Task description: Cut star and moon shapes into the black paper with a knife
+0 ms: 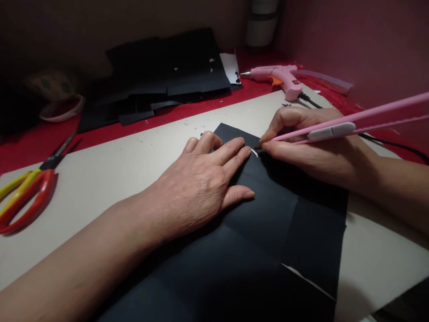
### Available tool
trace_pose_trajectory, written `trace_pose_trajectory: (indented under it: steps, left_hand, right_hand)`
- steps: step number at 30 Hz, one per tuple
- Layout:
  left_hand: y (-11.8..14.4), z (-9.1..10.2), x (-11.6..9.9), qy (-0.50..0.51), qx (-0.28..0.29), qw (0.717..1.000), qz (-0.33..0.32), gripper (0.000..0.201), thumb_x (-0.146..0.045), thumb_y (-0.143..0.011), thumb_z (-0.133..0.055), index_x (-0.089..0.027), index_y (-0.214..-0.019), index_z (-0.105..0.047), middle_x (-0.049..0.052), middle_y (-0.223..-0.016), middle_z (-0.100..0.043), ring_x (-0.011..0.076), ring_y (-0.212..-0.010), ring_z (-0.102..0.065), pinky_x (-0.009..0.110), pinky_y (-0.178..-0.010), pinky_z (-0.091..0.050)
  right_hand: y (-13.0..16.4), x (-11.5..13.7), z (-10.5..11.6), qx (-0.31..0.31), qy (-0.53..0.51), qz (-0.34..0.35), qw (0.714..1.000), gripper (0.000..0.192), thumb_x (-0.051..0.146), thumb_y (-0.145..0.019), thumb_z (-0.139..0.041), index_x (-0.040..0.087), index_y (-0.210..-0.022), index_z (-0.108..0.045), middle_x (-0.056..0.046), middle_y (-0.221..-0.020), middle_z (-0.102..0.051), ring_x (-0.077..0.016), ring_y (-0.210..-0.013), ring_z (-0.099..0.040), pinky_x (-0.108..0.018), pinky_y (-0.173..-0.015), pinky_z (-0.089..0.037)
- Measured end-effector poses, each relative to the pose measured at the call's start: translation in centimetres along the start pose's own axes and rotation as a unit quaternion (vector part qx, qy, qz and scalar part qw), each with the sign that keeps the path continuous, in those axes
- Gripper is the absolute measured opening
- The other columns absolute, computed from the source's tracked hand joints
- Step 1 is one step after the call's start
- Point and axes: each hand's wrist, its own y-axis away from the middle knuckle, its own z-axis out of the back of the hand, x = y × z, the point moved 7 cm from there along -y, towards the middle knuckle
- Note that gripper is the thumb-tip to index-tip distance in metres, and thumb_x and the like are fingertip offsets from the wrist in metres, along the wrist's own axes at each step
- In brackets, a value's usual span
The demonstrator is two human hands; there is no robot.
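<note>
A left hand (204,179) lies flat, fingers spread and released, pressing down a sheet of matte black paper (268,223) that rests near centre on a smooth beige board (117,165), creased into faint rectangular panels. The right hand (301,138) pinches a slim pink plastic tool (351,123) with a pale grey oval grip insert, its fine tip meeting the paper's far edge just beside the left fingertips, where a small white sliver (254,153) shows. No brand, label or writing can be read anywhere in the scene. On the board's left edge lie scissors (30,188) with glossy red-and-yellow looped handles and dark blades pointing far. Beyond the board, on a red, fuzzy-looking cloth (40,138), sits a loose pile of flat black paper offcuts (161,76) with angular cut edges and a white scrap at its right side. Far right, a pink hot-glue gun (281,78) with an orange trigger lies on its side, a translucent stick protruding from its back and a black cord (395,145) trailing right.
</note>
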Motion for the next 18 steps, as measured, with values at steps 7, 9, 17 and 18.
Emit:
trace_pose_trajectory:
  steps: [7,9,17,18]
  left_hand:
    - [0.04,-0.15,0.11,-0.010,-0.002,1.000,0.002,0.068,-0.058,-0.100,-0.044,-0.009,-0.148,-0.048,0.015,-0.148,-0.053,0.0372,-0.112,-0.050,0.057,-0.102,-0.041]
    - [0.06,-0.19,0.13,-0.008,-0.002,1.000,0.001,0.069,-0.058,-0.100,-0.044,-0.009,-0.148,-0.048,0.015,-0.148,-0.053,0.0373,-0.112,-0.050,0.056,-0.102,-0.041]
    - [0.08,-0.08,0.05,0.009,-0.002,1.000,-0.004,0.068,-0.055,-0.101,-0.044,-0.006,-0.147,-0.048,0.016,-0.148,-0.053,0.0381,-0.112,-0.049,0.059,-0.102,-0.041]
    - [0.07,-0.06,0.04,0.009,-0.001,1.000,-0.003,0.068,-0.055,-0.101,-0.044,-0.006,-0.147,-0.048,0.016,-0.148,-0.053,0.0382,-0.112,-0.049,0.060,-0.102,-0.041]
  right_hand:
    - [-0.16,-0.19,0.02,-0.001,0.003,0.003,1.000,0.010,0.015,-0.076,-0.063,0.023,-0.070,-0.061,0.001,-0.065,-0.060,-0.0122,-0.058,-0.048,-0.029,-0.050,-0.034]
    - [-0.18,-0.11,0.00,0.003,0.013,-0.004,1.000,0.010,0.014,-0.077,-0.063,0.022,-0.070,-0.061,0.001,-0.066,-0.060,-0.0116,-0.058,-0.048,-0.029,-0.050,-0.034]
    - [-0.31,-0.10,0.10,0.003,0.021,-0.009,1.000,0.008,0.016,-0.076,-0.064,0.021,-0.070,-0.063,0.003,-0.064,-0.061,-0.0099,-0.055,-0.048,-0.027,-0.048,-0.034]
    - [-0.30,-0.10,0.14,0.003,0.025,-0.010,1.000,0.007,0.017,-0.076,-0.064,0.021,-0.070,-0.063,0.003,-0.063,-0.061,-0.0100,-0.054,-0.048,-0.027,-0.048,-0.034]
